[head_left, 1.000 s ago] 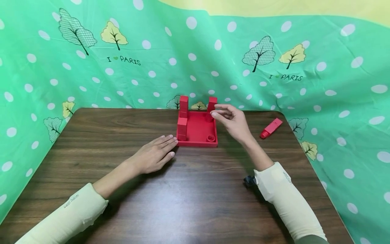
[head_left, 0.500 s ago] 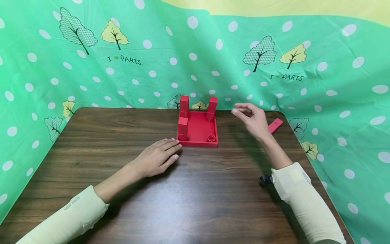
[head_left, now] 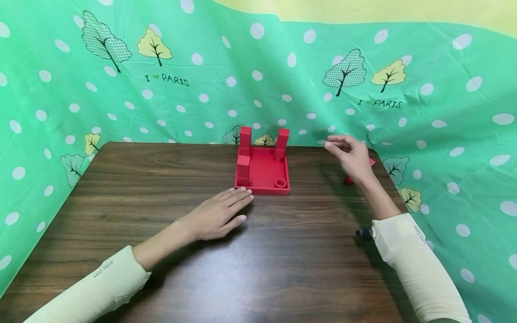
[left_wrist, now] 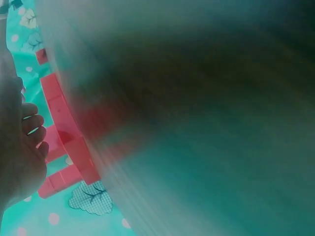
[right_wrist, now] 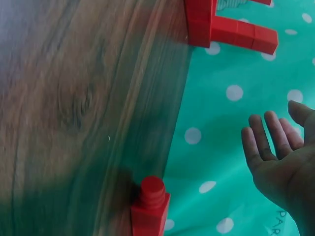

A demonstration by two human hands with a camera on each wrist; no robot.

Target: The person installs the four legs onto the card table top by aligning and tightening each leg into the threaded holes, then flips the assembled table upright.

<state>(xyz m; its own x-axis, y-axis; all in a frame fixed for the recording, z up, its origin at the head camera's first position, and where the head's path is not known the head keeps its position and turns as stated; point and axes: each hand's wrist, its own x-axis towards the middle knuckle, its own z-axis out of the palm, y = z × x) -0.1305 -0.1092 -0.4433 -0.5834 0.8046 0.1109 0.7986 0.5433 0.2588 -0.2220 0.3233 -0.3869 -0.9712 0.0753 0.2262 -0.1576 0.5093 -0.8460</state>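
Note:
A square red base with a raised rim (head_left: 268,191) stands at the table's far side, like a small toy table turned upside down. Three square red legs stand upright at its corners, the front left one (head_left: 243,169) nearest my left hand (head_left: 218,215). Its front right corner has a round threaded socket (head_left: 280,183). My left hand lies flat with straight fingers, fingertips at the front left of the rim. My right hand (head_left: 353,159) hovers at the right, fingers loosely bent and holding nothing. Below it lies a loose red leg with a threaded end (right_wrist: 151,204), partly hidden in the head view.
The brown wooden table (head_left: 258,269) ends just behind the red base. A green dotted cloth (head_left: 194,107) hangs behind and along both sides. A small black object (head_left: 364,235) sits at the right sleeve cuff.
My right hand has moved right, from the back right leg to over the loose leg. My left hand has slid slightly right and nearer along the front of the base.

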